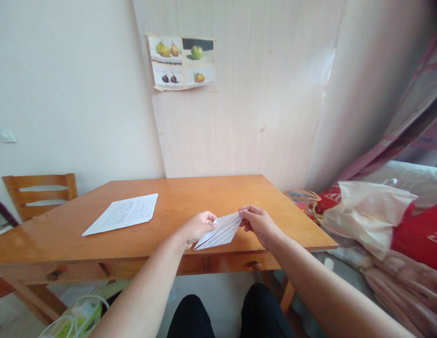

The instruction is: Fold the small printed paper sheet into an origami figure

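Observation:
A folded sheet of printed paper (222,232) is held between my two hands, just over the front edge of the wooden table (204,195). My left hand (200,227) pinches its left side, thumb on top. At the paper's upper right corner, my right hand (257,223) grips it between thumb and curled fingers. The paper narrows to a point at the lower left, and lines of print show on its face. Farther left on the tabletop lies a stack of printed sheets (125,213), apart from both hands.
A wooden chair (42,192) stands at the table's left end. Right of the table are a pale plastic bag (370,211) and red bags (423,232). Fruit pictures (183,62) hang on the wall. Cables (77,317) lie below at left. Drawers run under the front edge.

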Demonstrator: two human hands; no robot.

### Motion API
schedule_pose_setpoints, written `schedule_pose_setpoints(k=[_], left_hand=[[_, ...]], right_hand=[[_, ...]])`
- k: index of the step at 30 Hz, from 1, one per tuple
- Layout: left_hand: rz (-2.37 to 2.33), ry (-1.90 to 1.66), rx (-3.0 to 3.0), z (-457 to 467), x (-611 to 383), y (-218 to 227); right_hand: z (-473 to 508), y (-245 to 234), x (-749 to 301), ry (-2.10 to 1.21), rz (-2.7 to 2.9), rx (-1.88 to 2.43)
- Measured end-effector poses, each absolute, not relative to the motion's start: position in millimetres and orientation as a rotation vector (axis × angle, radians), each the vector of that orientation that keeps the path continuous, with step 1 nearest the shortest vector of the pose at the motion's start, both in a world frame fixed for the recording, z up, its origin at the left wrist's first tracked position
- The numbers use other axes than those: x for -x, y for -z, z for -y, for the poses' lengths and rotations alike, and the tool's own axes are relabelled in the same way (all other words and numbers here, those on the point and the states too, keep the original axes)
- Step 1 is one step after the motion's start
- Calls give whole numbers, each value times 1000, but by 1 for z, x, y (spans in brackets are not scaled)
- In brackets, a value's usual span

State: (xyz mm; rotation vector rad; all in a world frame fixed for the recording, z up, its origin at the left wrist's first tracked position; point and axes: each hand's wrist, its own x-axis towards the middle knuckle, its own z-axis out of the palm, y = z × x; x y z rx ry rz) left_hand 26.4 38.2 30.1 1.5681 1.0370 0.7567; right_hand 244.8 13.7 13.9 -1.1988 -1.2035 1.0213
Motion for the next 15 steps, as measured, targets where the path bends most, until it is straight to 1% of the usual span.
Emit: schedule_pose_setpoints(k=[4, 8, 11, 15], left_hand=[[-1073, -728, -1659, -63, -33, -20], [-1164, -866, -1816, -77, -42, -9], [-1161, -966, -1999, -71, -48, -3], [-1046, -934, -2238, -50, -54, 5]], right_hand=[[-30, -6, -259, -848, 1313, 1381], [-41, 2, -272, -613, 1437, 1599], [-40, 3, -278, -455, 1503, 1744], [-31, 5, -281, -317, 1575, 1873]])
